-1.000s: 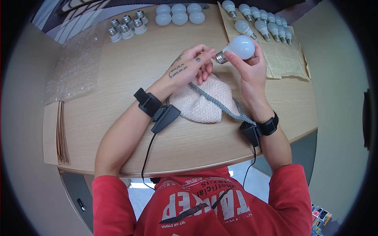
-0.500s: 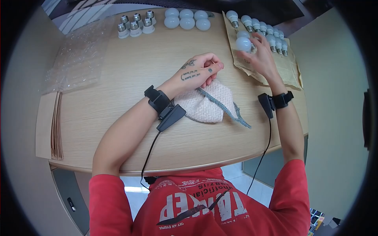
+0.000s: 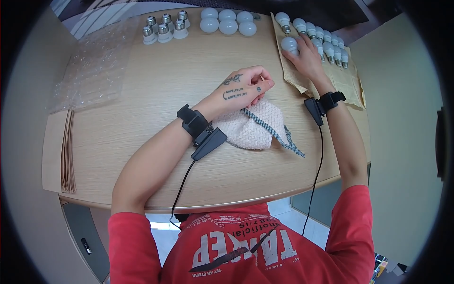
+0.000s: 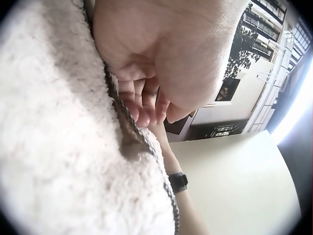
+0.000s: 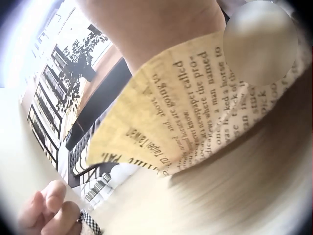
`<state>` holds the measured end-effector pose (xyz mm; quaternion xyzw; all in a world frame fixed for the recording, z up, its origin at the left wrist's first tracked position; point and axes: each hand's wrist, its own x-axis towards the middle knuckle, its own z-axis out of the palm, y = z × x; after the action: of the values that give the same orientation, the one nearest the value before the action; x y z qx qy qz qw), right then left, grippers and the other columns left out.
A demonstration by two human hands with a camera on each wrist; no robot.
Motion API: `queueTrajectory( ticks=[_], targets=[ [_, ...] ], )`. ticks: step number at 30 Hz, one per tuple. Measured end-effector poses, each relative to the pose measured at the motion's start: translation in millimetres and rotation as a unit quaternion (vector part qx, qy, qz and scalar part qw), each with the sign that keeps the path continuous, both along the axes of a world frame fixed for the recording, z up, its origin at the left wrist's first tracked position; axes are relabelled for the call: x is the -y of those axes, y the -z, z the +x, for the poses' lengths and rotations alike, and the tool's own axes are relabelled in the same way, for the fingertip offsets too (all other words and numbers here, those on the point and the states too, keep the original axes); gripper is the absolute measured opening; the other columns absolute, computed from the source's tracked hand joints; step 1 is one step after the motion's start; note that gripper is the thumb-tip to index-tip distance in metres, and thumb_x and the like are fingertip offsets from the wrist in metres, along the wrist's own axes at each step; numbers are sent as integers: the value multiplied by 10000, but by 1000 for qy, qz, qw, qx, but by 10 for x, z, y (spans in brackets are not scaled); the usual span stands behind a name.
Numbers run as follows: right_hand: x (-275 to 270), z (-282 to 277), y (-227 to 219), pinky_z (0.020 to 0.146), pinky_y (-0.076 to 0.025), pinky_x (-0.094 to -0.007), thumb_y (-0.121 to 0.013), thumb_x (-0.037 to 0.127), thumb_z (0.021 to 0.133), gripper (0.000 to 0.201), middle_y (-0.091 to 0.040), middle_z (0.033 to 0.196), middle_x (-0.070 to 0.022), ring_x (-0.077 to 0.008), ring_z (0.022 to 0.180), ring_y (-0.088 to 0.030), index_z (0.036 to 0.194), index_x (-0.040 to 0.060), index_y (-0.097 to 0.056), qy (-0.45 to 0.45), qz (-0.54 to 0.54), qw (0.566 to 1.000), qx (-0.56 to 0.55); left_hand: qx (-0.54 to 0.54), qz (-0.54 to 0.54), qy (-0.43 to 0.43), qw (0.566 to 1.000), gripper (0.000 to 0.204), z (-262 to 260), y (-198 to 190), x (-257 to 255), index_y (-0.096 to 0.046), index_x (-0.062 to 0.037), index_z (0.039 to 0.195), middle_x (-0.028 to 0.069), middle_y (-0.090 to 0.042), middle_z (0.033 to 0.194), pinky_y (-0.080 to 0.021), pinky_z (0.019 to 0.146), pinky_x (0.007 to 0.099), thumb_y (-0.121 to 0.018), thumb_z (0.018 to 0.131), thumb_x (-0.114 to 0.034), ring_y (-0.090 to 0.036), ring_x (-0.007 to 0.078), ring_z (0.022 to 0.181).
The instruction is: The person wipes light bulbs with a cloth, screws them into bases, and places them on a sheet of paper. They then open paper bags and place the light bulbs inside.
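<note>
On the newspaper-print sheet (image 3: 347, 87) at the right, my right hand (image 3: 307, 60) holds a white light bulb (image 3: 289, 45) by its side, thumb below and fingers beyond. Its screw base is hidden behind the hand. That bulb (image 5: 261, 44) shows as a large blurred globe over the printed paper in the right wrist view. My left hand (image 3: 246, 87) lies over a pale fluffy cloth (image 3: 241, 130) with a checked edge, fingers loosely bent. In the left wrist view the fingertips (image 4: 143, 117) lie right at the cloth's trim.
Two rows of bulbs (image 3: 327, 35) lie on the sheet. At the back stand white globe covers (image 3: 228, 26) and, left of them, bulb bases (image 3: 164, 32) with metal screw ends up. Bubble wrap (image 3: 97, 71) and a stack of brown paper bags (image 3: 59, 151) lie at the left.
My right hand has carried the bulb from beside my left hand out to the sheet at the upper right, and now sits low among the bulbs. My left hand stays over the cloth.
</note>
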<state>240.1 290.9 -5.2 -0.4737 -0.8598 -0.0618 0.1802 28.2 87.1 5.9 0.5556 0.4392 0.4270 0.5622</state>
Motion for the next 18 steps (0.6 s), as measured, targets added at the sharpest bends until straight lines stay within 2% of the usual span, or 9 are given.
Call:
queueTrajectory(
  ticks=[6, 18],
  targets=[
    [-141, 106, 87, 1077, -328, -568, -658, 505, 858, 674, -368, 1525, -165, -402, 1367, -351, 1338, 48, -540, 32, 56, 998, 12, -10, -5, -2, 1000, 227, 6, -10, 1, -602, -49, 1046, -38, -514, 706, -423, 521, 201, -560, 1006, -269, -485, 35, 590],
    [-277, 164, 105, 1105, -277, -564, -601, 526, 880, 693, -343, 1523, -184, -414, 1386, -295, 1378, 52, -510, 103, 67, 992, 26, -15, -3, -1, 1000, 214, 2, -3, -5, -600, -47, 1050, -37, -520, 708, -425, 523, 201, -554, 1007, -252, -492, 35, 594]
  ],
)
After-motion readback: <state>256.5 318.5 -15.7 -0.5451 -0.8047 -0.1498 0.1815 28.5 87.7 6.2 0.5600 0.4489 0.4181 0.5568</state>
